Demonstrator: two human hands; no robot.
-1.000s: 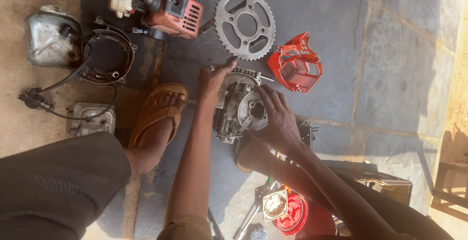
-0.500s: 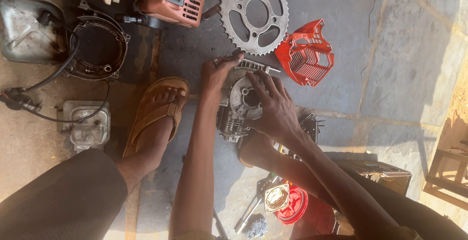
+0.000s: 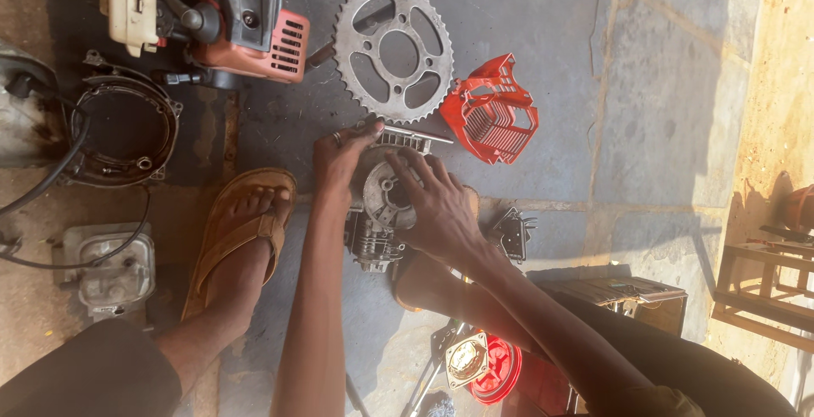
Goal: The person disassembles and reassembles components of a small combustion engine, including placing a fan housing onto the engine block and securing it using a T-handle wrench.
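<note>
A grey metal engine block (image 3: pixel 379 214) with cooling fins sits on the stone floor between my feet. My left hand (image 3: pixel 342 158) grips its far left edge, fingers curled over the top. My right hand (image 3: pixel 437 205) lies spread over its round flywheel side, fingers pressing on the casing. A flat metal bar (image 3: pixel 415 136) sticks out from the block's far end, just beyond my fingertips.
A large toothed sprocket (image 3: pixel 393 51) lies beyond the block, a red plastic fan cover (image 3: pixel 492 119) to its right. A red small engine (image 3: pixel 229 23) stands far left, a round black housing (image 3: pixel 127 129) and cables further left. My sandalled foot (image 3: pixel 242 222) rests left of the block. A red recoil starter (image 3: pixel 487 366) lies near.
The view has shifted closer and slightly down. Both hands stay on the engine block; my right hand's fingers have spread wider across the flywheel side.
</note>
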